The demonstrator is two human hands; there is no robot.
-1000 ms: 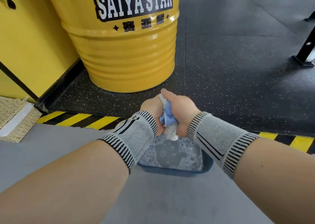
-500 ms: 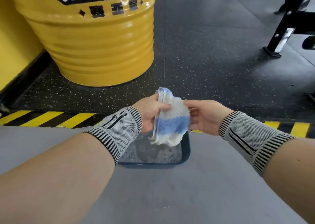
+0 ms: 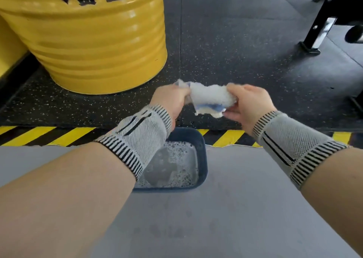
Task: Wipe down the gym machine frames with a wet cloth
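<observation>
Head view shows, nearest, a dark blue basin (image 3: 202,153) of soapy water, above whose far rim the left hand (image 3: 170,100) and right hand (image 3: 247,104) each grip an end of the white-and-blue cloth (image 3: 210,97), with the yellow drum (image 3: 94,41) beyond the basin.

cloth (image 3: 210,97): fluffy terry, white w/ blue stripe, matt, nap rough
basin (image 3: 203,159): dark blue plastic, smooth, slight sheen; soapy water inside, foam bubbles on top
drum (image 3: 94,41): yellow painted metal, ribbed, glossy w/ highlights; black printed marks far left
floor (image 3: 245,41): black rubber mat, speckled, matt, grainy
hazard strip (image 3: 49,135): yellow/black stripes, flat finish
worktop (image 3: 225,218): grey, smooth, matt, near side
wrist sleeves (image 3: 137,140): knit fabric, grey w/ black ribbing, textured
machine frame (image 3: 322,22): black painted metal, semi-gloss, far right
</observation>
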